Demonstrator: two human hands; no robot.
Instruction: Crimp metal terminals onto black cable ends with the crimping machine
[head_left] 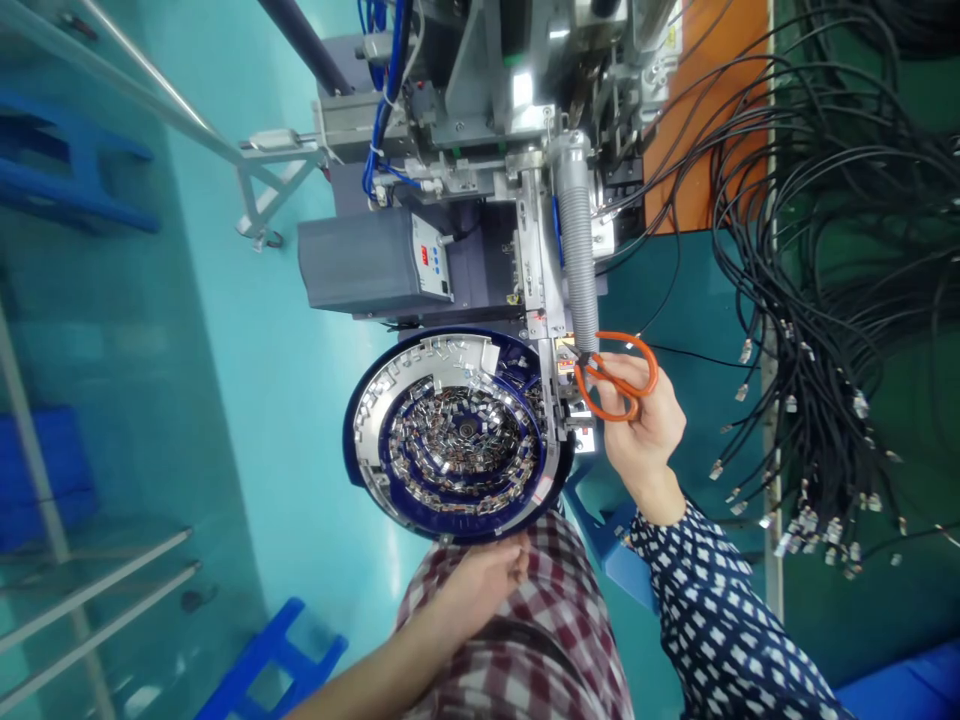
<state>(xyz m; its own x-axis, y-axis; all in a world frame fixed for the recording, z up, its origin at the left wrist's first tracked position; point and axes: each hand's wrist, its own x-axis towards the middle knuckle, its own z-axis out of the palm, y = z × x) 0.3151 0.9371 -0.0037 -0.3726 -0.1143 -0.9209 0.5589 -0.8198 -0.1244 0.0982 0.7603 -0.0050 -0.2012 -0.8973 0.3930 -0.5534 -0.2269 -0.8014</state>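
My right hand (649,430) is closed around a pair of scissors with orange handles (619,384). The dark blades point left, close to the lower end of a grey ribbed hose (577,240) and the feed track beside the bowl. My left hand (484,580) rests on my checked lap (555,640), just below the front rim of a round blue feeder bowl (367,480). Its fingers are curled together, and nothing shows in them. Many small shiny metal connector parts (465,430) fill the bowl.
A grey control box (360,260) with a red display stands behind the bowl. The machine (480,100) rises beyond it. Bundled black cables (832,400) with metal ends hang at the right, some crossing an orange board (705,120). A blue stool (270,660) stands at lower left.
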